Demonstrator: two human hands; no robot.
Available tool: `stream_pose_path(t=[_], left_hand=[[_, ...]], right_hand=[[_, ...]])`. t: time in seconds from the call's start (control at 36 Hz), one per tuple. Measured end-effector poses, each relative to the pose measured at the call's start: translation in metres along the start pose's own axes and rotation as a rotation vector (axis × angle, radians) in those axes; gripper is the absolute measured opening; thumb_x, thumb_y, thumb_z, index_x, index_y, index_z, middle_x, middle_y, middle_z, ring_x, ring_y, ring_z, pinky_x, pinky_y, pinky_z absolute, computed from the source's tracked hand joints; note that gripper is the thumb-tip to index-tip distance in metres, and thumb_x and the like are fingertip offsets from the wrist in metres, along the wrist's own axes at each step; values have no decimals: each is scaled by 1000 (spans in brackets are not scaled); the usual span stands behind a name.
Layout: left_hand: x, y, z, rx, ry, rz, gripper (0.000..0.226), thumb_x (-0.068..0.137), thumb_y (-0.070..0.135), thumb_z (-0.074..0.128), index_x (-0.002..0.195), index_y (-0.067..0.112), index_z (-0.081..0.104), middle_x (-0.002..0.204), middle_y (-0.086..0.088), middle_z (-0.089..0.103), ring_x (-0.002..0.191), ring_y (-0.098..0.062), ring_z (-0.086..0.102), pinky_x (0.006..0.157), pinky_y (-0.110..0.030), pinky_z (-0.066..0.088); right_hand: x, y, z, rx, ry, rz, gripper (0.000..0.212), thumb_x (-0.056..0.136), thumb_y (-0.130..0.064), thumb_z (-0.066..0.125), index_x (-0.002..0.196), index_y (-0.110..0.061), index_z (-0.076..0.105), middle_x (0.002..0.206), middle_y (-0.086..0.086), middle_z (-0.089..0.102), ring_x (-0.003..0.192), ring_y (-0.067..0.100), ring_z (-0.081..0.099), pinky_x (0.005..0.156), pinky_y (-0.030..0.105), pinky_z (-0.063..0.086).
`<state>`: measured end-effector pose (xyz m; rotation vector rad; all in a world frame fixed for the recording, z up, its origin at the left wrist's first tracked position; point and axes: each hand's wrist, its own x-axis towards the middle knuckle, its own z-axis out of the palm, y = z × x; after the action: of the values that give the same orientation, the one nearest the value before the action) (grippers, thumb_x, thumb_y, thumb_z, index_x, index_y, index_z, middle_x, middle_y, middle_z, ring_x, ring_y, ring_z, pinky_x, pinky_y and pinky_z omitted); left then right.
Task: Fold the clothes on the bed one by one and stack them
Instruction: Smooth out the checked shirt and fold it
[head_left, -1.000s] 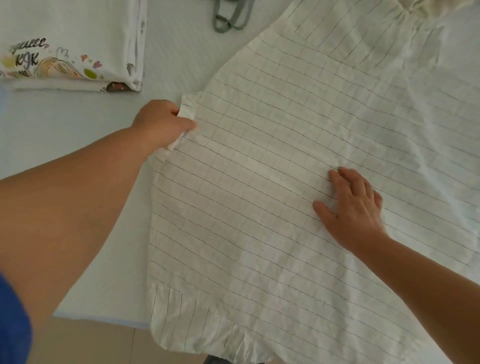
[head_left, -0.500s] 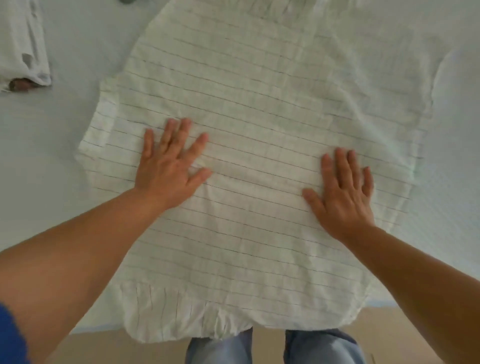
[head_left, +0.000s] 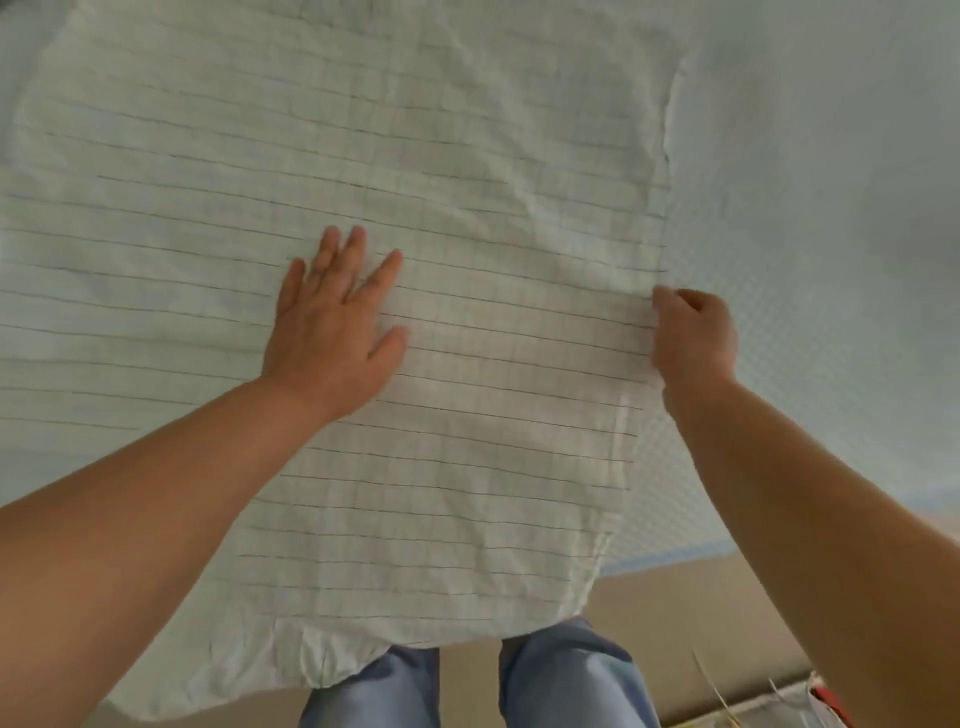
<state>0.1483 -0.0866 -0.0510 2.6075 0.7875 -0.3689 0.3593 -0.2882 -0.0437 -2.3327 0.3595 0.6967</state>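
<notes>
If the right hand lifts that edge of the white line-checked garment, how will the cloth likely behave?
The white line-checked garment looks thin and creased, so it will probably drape limply rather than hold shape. It hangs over the edge of the pale blue bed, so it seems floppy. The flat left hand likely keeps it from sliding while the right hand pinches the edge.

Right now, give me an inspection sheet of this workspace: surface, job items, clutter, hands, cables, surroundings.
Surface: bed with pale textured cover.
Job's things: lined white garment spread flat, wrinkled, hem hanging over the bed edge.
Clutter: nothing seen.
Hands: left hand flat on the garment, fingers spread; right hand pinches its right edge.
Cables: nothing seen.
Surroundings: tan floor, person's jeans, an unclear item at bottom right.
</notes>
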Motion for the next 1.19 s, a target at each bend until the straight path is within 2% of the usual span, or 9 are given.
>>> stream_pose_path(t=[0.08, 0.31, 0.42, 0.5, 0.58, 0.67, 0.86, 1.03, 1.19], left_hand=[[23, 21, 9, 5, 10, -50, 66, 93, 48, 34, 150, 25, 9, 158, -8, -4, 144, -22, -11, 113, -41, -9], [38, 34, 15, 85, -26, -165, 75, 90, 51, 42, 150, 26, 5, 158, -7, -9, 144, -22, -13, 114, -48, -6], [47, 42, 8, 59, -11, -178, 82, 86, 48, 53, 150, 25, 8, 158, -8, -8, 144, -21, -13, 114, -47, -6], [56, 47, 7, 11, 21, -183, 80, 87, 46, 53, 150, 23, 9, 158, -6, -6, 144, -18, -12, 115, -45, -5], [64, 52, 7, -33, 53, -202, 77, 88, 45, 51, 150, 23, 10, 159, -4, -3, 144, -16, -10, 114, -44, -5], [69, 54, 10, -45, 55, -226, 74, 90, 45, 47, 150, 23, 10, 159, -4, -3, 145, -17, -10, 114, -44, -5], [67, 48, 11, 30, 98, -193, 74, 91, 54, 37, 150, 24, 3, 158, -7, -8, 144, -20, -13, 112, -47, -10], [72, 33, 12, 95, -32, -267, 82, 83, 71, 25, 148, 34, -10, 154, -6, -25, 141, -22, -25, 109, -56, -12], [79, 29, 7, 58, -18, -280, 97, 77, 73, 40, 148, 32, -12, 154, -3, -25, 140, -19, -26, 107, -59, -11]], right_hand=[[28, -21, -11, -14, -194, 94, 25, 83, -37, 61, 73, -14, 60, 71, 3, 57, 67, 19, 56, 64, 31, 47], [54, -54, -16, -132, -474, -91, 16, 75, -32, 76, 74, -19, 67, 68, -3, 66, 56, 12, 59, 53, 21, 45], [52, -55, -11, -181, -397, -257, 8, 80, -28, 68, 77, -23, 64, 72, -9, 65, 64, 9, 61, 54, 22, 49], [49, -53, -10, 80, -520, -107, 9, 83, -20, 60, 90, -18, 65, 94, 1, 69, 87, 22, 66, 73, 34, 54], [52, -50, -20, 371, -712, 43, 16, 83, -5, 42, 91, -5, 56, 84, 10, 57, 72, 24, 55, 59, 28, 49], [55, -45, -28, 317, -832, 6, 30, 77, 12, 36, 85, 3, 63, 81, 7, 70, 72, 22, 68, 61, 28, 55], [55, -46, -30, 210, -799, -147, 15, 79, 2, 66, 85, -10, 72, 88, 8, 74, 82, 22, 71, 68, 26, 57], [68, -39, -22, -115, -331, -270, 29, 80, 0, 61, 80, -29, 60, 81, -3, 70, 75, 17, 69, 67, 30, 58], [76, -44, -19, 143, -361, -97, 27, 77, -13, 69, 92, -27, 51, 92, 4, 69, 70, 16, 70, 66, 29, 58]])
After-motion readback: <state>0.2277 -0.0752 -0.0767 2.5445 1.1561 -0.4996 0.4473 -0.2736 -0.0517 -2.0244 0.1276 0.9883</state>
